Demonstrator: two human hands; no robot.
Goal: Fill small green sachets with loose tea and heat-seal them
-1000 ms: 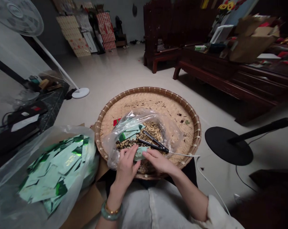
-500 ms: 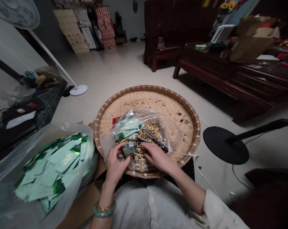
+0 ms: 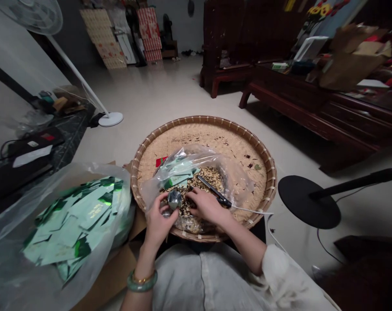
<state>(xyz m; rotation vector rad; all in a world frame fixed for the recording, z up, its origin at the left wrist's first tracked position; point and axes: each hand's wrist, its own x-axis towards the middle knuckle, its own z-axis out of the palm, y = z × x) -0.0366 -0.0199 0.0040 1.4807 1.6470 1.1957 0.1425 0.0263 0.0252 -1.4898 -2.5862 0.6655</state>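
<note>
The left hand (image 3: 159, 219) had its fingers clamped around the foil packet (image 3: 174, 199), near the dried mix (image 3: 211, 174); it seemed light, soft, slippery, best held by its sides. The right hand's (image 3: 208, 207) grip couldn't be told.

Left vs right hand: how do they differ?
The left hand holds an open packet; the right hand shows none and is down at the grainy mix. The left arm wears a green bangle and a gold bangle; the right arm shows none. Both hands are gloveless, over the woven tray.
</note>
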